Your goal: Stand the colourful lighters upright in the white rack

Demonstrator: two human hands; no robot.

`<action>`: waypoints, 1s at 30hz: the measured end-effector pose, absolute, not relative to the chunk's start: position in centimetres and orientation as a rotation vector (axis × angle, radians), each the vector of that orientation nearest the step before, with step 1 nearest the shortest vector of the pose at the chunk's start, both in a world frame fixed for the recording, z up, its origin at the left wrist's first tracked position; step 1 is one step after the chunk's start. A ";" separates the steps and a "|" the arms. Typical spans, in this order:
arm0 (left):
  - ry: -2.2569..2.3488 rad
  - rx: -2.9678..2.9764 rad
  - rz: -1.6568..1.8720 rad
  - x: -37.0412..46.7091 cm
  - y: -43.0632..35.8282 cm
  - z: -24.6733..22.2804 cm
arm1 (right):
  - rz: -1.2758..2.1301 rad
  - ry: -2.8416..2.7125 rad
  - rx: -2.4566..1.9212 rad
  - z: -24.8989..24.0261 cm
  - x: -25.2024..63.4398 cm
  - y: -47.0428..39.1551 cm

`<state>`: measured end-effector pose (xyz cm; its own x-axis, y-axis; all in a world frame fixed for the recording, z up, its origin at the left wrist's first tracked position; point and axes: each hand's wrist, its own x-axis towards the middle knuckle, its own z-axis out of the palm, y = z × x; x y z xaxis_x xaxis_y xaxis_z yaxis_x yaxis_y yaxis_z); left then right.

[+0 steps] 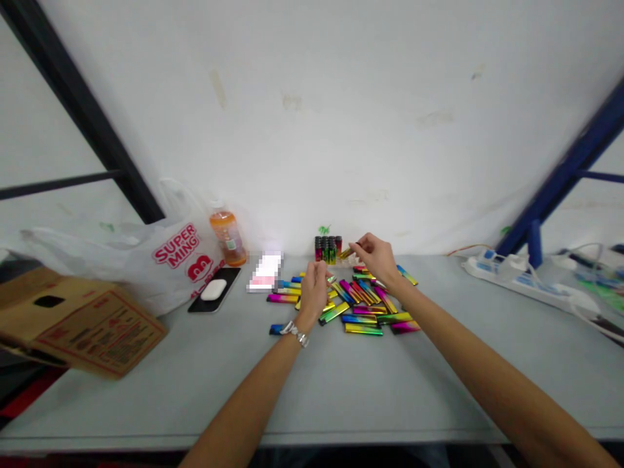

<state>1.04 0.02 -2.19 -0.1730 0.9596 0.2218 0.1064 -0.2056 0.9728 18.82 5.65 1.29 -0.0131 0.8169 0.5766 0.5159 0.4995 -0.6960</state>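
Shiny rainbow-coloured lighters [363, 329] lie scattered in a loose pile on the grey table. Behind them, against the wall, several lighters [325, 250] stand upright in a tight group, black ends up. My right hand [374, 255] pinches a yellowish lighter [346, 253] just right of that group, tilted. A see-through holder [351, 260] partly shows below it. My left hand [314, 289], with a silver watch [296, 333] on its wrist, is closed over the pile's left side; its fingers hide whatever they hold.
To the left are a cardboard box [97, 331], a white plastic bag [146, 260], an orange bottle [228, 235], a black phone [229, 281] bearing a white case [213, 290], and a bright-screened phone [266, 272]. A white power strip [526, 283] with cables lies right.
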 end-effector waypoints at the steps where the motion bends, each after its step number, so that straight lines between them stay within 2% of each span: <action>1: 1.327 1.371 1.468 0.9 0.1 -2.2 | 0.293 -1.719 -1.185 1.3 18.7 6.8; 7: 1.368 1.486 1.441 0.6 0.0 -2.2 | 0.040 -1.975 -1.388 1.2 17.2 10.4; 16: 1.374 1.523 1.430 0.6 0.0 -2.3 | -0.002 -2.013 -1.551 1.3 16.2 10.5; 30: 1.379 1.512 1.454 0.7 0.3 -2.5 | -0.250 -2.122 -1.479 -0.1 16.7 8.6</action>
<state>0.69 0.32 -2.52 -0.1516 0.9397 0.3064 0.2567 -0.2619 0.9303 16.72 8.65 -0.09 -0.2547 0.8129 0.5237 0.9123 0.3815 -0.1485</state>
